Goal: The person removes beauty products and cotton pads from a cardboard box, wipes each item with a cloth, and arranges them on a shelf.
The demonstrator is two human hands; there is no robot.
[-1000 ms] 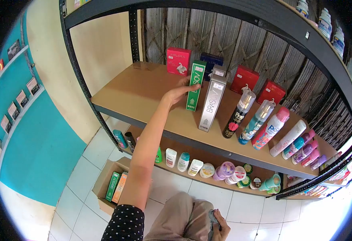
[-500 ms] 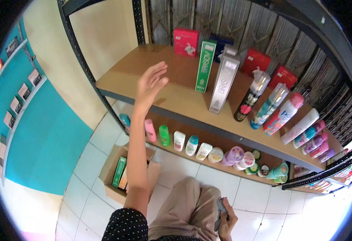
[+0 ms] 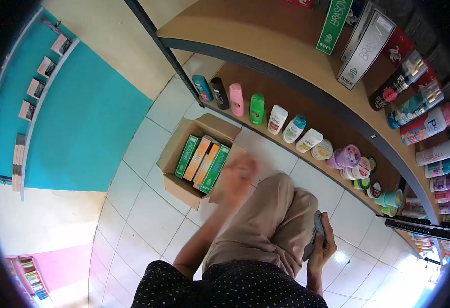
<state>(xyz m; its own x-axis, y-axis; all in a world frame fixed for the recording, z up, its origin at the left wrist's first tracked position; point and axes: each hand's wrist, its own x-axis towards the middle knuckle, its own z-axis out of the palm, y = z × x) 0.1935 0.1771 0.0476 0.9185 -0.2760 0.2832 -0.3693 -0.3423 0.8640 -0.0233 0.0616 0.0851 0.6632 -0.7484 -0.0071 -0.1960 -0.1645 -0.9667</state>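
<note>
A brown cardboard box (image 3: 184, 169) is sitting open on the white floor tiles, just beside the low shelf; four long thin boxes are lying side by side inside it; two green boxes (image 3: 187, 156) are lying at the outer sides, and two orange boxes (image 3: 198, 158) are lying between them; a small grey cloth (image 3: 315, 237) is hanging bunched up beside a knee.

On the upper shelf (image 3: 266, 38) I see a green carton (image 3: 334, 24) and a silver carton (image 3: 366, 46) standing upright, with spray bottles (image 3: 415, 102) lined up to their right. On the lower shelf (image 3: 286, 102) a row of small deodorant bottles (image 3: 256, 108) and round tubs (image 3: 345, 156) runs left to right. White floor tiles (image 3: 148, 205) lie near me, and a teal wall (image 3: 76, 133) stands at the left.
</note>
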